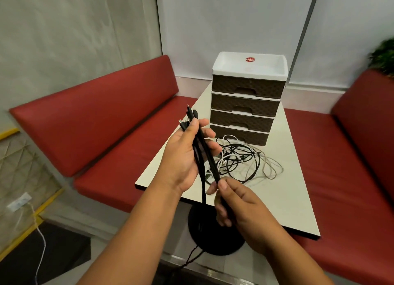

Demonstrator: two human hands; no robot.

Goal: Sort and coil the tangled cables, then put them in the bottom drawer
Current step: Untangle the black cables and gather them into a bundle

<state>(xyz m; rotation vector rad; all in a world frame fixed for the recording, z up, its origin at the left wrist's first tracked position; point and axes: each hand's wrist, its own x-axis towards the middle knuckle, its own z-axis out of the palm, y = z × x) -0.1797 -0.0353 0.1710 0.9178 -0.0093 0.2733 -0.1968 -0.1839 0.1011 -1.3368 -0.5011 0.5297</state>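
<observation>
Left hand (187,154) grips the black cable bundle (207,156) near its plug ends, right hand (236,201) pinches it lower; its long axis runs steeply downward, in front of the drawer unit (245,101), bottom drawer (238,135) closed.

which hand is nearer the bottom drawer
Left. The left hand grips the black cables just in front and left of the bottom drawer. The right hand pinches them nearer the person.

Dim, even indoor light; edges bowed, blurred.
</observation>
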